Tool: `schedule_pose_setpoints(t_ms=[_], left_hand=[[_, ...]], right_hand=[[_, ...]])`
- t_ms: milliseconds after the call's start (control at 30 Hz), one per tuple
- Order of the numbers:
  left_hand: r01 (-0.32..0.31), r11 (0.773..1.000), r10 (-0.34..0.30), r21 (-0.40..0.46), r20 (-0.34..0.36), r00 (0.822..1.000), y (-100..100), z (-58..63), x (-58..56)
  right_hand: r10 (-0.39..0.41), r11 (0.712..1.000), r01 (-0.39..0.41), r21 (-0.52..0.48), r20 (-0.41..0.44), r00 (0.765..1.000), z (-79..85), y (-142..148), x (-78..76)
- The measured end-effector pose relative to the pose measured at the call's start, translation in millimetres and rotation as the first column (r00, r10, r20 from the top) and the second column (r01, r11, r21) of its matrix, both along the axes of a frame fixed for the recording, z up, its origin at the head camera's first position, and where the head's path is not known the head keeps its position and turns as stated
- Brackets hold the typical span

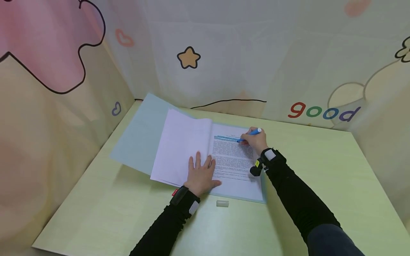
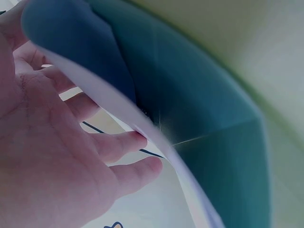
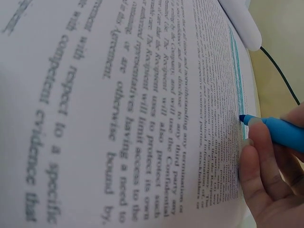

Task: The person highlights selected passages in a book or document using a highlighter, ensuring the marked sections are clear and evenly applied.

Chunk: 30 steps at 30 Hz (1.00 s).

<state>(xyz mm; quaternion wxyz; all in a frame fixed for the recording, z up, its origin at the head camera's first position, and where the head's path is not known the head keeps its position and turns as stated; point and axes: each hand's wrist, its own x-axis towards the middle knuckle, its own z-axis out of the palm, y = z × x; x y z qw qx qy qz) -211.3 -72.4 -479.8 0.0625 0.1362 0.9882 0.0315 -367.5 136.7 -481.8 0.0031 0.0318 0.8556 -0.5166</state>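
Note:
A light blue folder (image 1: 137, 138) lies spread on the table, with a blank white page (image 1: 182, 142) turned to its left and a printed page (image 1: 237, 188) on its right. My right hand (image 1: 256, 140) pinches a blue marker (image 1: 255, 131), its tip at the text near the top of the printed page. Blue-green highlighted lines (image 3: 236, 66) run across the upper text in the right wrist view. Fingers spread, my left hand (image 1: 201, 177) rests across the inner edge of the blank page and the fold. The left wrist view shows its fingers along a curved sheet (image 2: 128, 111).
A small translucent pale cap-like piece (image 1: 222, 203) lies on the table just below the folder. The pale wooden table (image 1: 320, 170) meets a printed cloth backdrop (image 1: 230, 64) at the back and sides. The folder's left cover reaches towards the back left edge.

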Motion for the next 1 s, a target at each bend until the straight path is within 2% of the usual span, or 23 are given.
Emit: schedule_pose_setpoints(t_ms=[467, 1000], left_hand=[[0.013, 1.000, -0.013, 0.003, 0.005, 1.000, -1, 2.5, 1.7], [0.004, 1.000, -0.004, 0.018, 0.011, 1.000, 0, 1.8, 1.1]], right_hand=[[-0.020, 1.000, 0.019, 0.013, 0.026, 0.999, -2.8, 5, -2.5], [-0.025, 0.999, 0.025, 0.038, 0.000, 1.000, -1.9, 11, -2.3]])
